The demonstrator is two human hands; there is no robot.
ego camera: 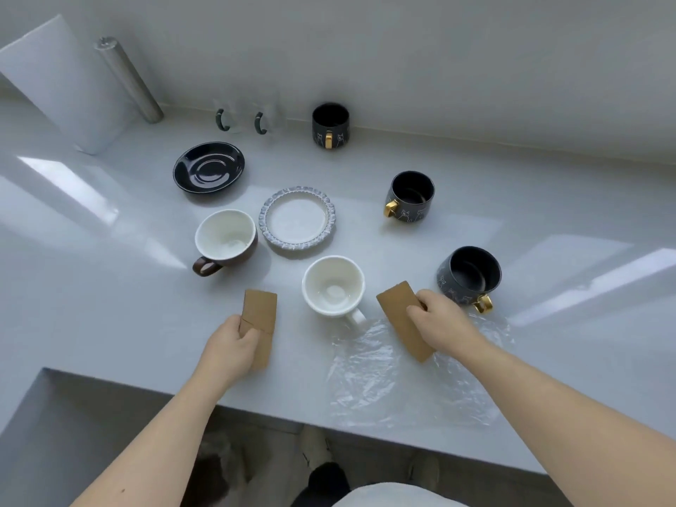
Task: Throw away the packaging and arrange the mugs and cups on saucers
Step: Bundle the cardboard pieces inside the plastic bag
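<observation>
Right now each hand pinches a flat brown card piece: the left hand (234,345) is closed on the left cardboard piece (260,316), and the right hand (437,323) is closed on the right cardboard piece (397,312), which lies angled over a crumpled clear plastic sheet (369,375) spread on the white counter (109,305) near its front edge. Judging by this, the packaging is gathered but not yet thrown away, and no cup sits on a saucer, so the arranging seems wholly ahead. Counted: two card pieces, one plastic sheet, two saucers, namely a black saucer (208,167) and a white saucer with a patterned rim (297,217), and five cups: a white cup (333,285) between the hands, a brown mug with white inside (225,239), and three dark mugs with gold handles (409,197) to the right and rear.
</observation>
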